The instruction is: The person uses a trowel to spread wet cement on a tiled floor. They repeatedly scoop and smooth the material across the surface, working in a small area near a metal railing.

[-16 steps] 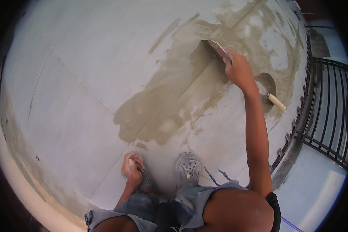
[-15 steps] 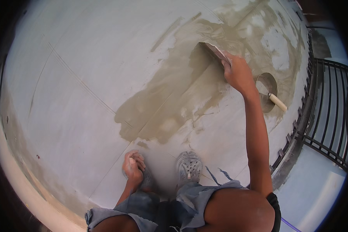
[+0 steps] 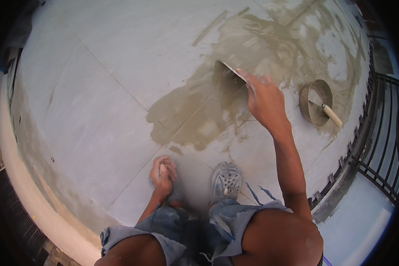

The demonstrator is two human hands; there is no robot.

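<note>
My right hand grips a flat metal trowel, its blade tilted in the grey-beige paste spread over pale tiles. To the right of that hand, a round metal container sits on the smeared floor, with a wooden-handled tool lying across it. My left hand is curled low over my left shoe; whether anything is inside its fingers is hidden. My right shoe stands on the tiles, dusted grey.
A black metal railing runs along the right, beside a pale blue surface. A cream raised edge curves down the left, with dark slats beyond it. My bent knees in torn denim fill the lower middle.
My right hand has drawn the trowel down and leftward through the paste. The view has shifted, so the container sits farther right in it. My left hand stays curled by the shoe.
</note>
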